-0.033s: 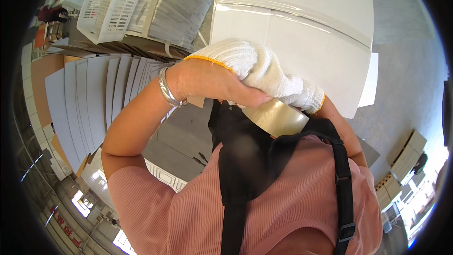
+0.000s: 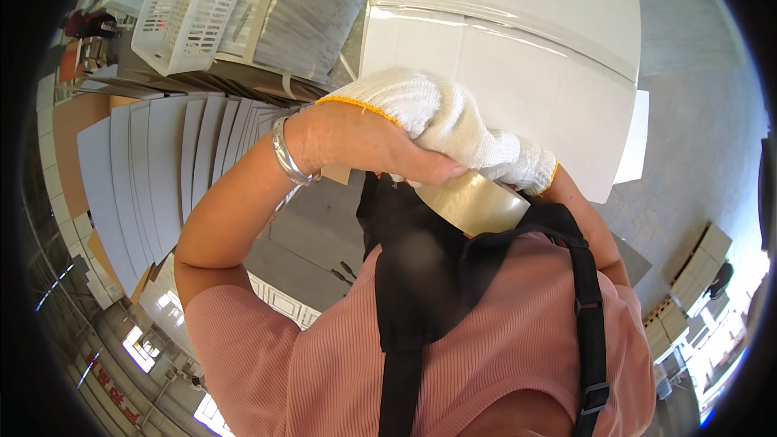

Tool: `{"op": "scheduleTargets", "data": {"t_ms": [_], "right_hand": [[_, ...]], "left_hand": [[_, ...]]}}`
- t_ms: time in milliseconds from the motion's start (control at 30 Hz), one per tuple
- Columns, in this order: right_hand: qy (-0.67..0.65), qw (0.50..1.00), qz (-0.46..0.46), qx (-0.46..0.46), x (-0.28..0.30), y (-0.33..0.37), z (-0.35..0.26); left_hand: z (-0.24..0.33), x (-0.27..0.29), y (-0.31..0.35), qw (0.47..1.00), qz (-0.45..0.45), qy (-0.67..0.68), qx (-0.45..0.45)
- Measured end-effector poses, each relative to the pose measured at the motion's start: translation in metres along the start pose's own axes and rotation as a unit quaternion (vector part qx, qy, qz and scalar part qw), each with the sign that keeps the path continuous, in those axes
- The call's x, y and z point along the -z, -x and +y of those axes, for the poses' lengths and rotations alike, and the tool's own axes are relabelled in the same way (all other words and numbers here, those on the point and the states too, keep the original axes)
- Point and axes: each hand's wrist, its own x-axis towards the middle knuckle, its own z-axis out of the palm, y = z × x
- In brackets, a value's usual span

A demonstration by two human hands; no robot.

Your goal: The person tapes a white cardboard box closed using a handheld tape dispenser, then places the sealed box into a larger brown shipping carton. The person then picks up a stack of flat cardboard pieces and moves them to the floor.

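Observation:
A wide roll of clear packing tape (image 2: 473, 204) is held close against the black apron (image 2: 429, 275). My left hand (image 2: 405, 129) grips its upper left part, the bare thumb lying across the tape. That hand wears a white knit glove with a yellow cuff edge, and a silver bracelet (image 2: 285, 152) circles the wrist. My right hand (image 2: 518, 163), gloved in the same white knit, closes on the roll's far right side; most of its fingers are hidden. Just beyond both hands stands a large white carton (image 2: 502, 57), with shiny clear tape along its top seam.
To the left, many flat cardboard sheets (image 2: 166, 162) stand in a fanned row. A white plastic basket (image 2: 182, 20) sits beyond them, beside a stack of pale wrapped sheets (image 2: 312, 12). Further cartons (image 2: 700, 267) lie on the grey floor (image 2: 688, 137) at the right.

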Motion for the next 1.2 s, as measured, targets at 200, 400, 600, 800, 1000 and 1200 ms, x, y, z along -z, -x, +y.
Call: {"op": "scheduleTargets", "data": {"t_ms": [200, 400, 600, 800, 1000, 1200], "right_hand": [[0.062, 0.997, -0.024, 0.041, -0.004, 0.0, -0.006], [-0.057, 0.998, 0.02, -0.007, -0.009, 0.002, -0.007], [-0.048, 0.997, 0.048, -0.02, -0.006, -0.002, 0.001], [-0.035, 0.999, 0.016, -0.037, -0.008, -0.001, -0.009], [-0.019, 0.999, 0.027, -0.034, -0.011, 0.0, -0.015], [-0.07, 0.996, 0.05, -0.036, -0.009, 0.002, -0.005]], "left_hand": [[-0.008, 0.003, 0.003, 0.993, -0.007, 0.037, 0.109], [-0.026, -0.008, 0.007, 0.992, -0.013, 0.011, 0.125], [-0.018, -0.008, 0.008, 0.995, 0.015, 0.038, 0.089], [-0.019, -0.011, 0.012, 0.991, 0.046, 0.088, 0.084], [-0.019, -0.01, 0.014, 0.99, 0.017, 0.108, 0.093], [-0.02, -0.013, 0.012, 0.987, 0.009, 0.14, 0.073]]}}
